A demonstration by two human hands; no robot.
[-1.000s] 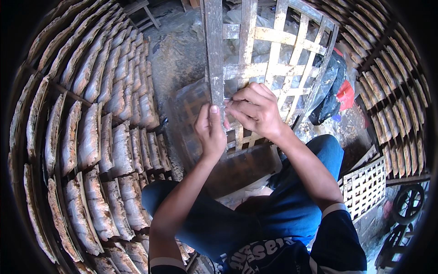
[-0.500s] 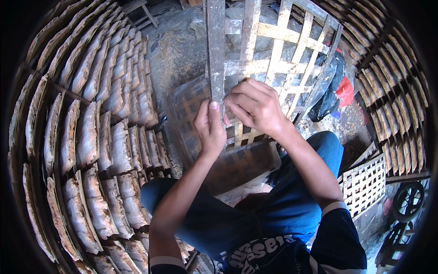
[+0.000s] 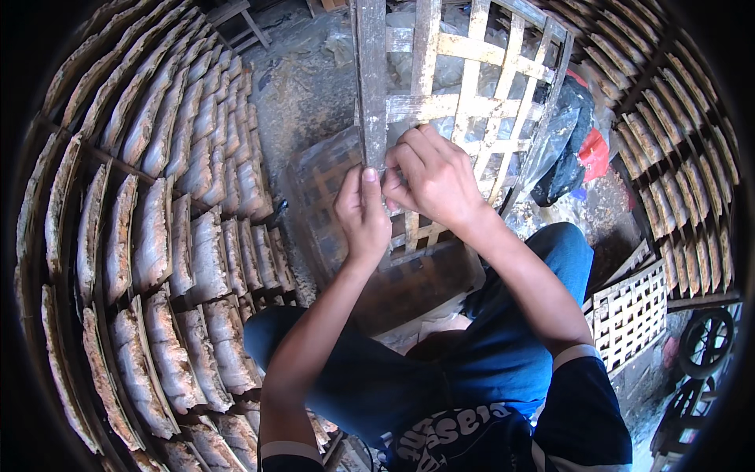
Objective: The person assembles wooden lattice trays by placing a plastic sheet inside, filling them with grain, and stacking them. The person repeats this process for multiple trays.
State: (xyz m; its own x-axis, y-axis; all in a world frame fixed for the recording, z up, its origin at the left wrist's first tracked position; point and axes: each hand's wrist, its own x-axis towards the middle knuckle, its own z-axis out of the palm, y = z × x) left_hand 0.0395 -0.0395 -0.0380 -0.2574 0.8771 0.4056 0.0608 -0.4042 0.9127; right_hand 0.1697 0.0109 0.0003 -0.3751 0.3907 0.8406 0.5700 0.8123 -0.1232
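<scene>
A woven lattice panel of pale flat strips stands tilted in front of me. Along its near left side runs a weathered wooden bar. My left hand is closed round the lower part of this bar, its thumb pressed flat on the front. Just right of it, my right hand has its fingers curled and pinched close to the bar and the strips. Whatever lies between those right fingertips is hidden or too small to name. Below the hands, a brownish, translucent-looking box sits on the floor between my legs.
Slatted racks of pale, rough-edged sheets curve along the left, with similar racks at right. Dark plastic bags and a red piece lie beyond the panel. A smaller lattice panel leans at lower right near a wheel.
The lattice panel has swung slightly to the left at its far right side. My right hand has shifted a little left and up, while my left hand keeps nearly the same place on the bar.
</scene>
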